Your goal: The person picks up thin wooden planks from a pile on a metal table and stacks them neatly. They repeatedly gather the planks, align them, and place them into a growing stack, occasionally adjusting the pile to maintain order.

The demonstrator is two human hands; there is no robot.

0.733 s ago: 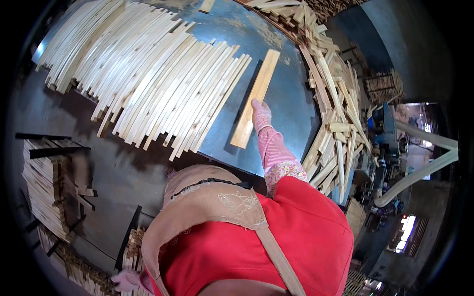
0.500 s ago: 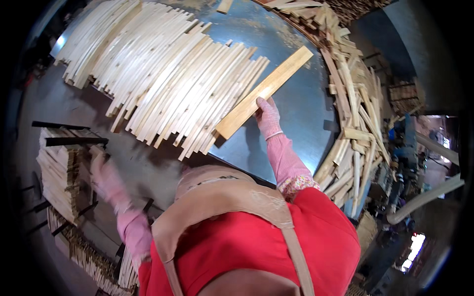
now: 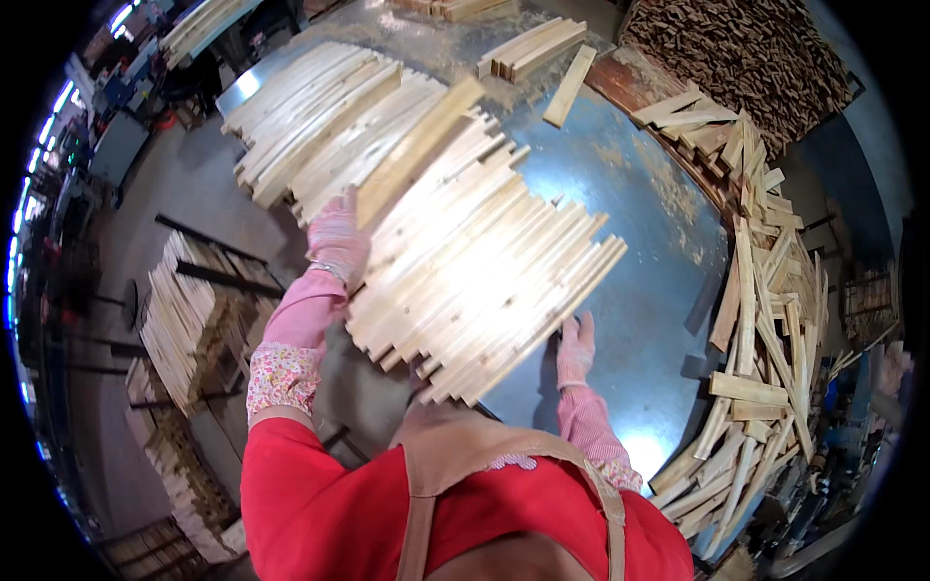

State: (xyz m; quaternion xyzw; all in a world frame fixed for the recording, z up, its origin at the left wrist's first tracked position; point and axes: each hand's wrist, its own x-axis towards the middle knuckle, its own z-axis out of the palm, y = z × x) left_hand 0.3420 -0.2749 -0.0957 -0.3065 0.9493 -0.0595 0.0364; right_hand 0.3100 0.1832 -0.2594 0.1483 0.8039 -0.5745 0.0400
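A broad row of pale wooden strips (image 3: 475, 261) lies side by side on the blue-grey metal table. Across its left-middle part a wider, yellower wooden board (image 3: 418, 150) slants, its near end gripped by my left hand (image 3: 339, 237) in a pink glove. My right hand (image 3: 575, 351), gloved the same way, is at the right edge of the row with its fingers stretched out and no board in it. Whether those fingertips touch the outermost strip I cannot tell.
The metal table (image 3: 639, 320) carries sawdust, a small stack of boards (image 3: 533, 48) and a single loose board (image 3: 570, 87) at its far side. Jumbled offcuts (image 3: 765, 290) line the right edge. A rack of stacked wood (image 3: 184, 320) stands on the left; a large pile (image 3: 736, 68) lies far right.
My right hand has let go of the board it held and moved nearer me. My left hand has come up from the rack to the row and now grips a board. The view has shifted left.
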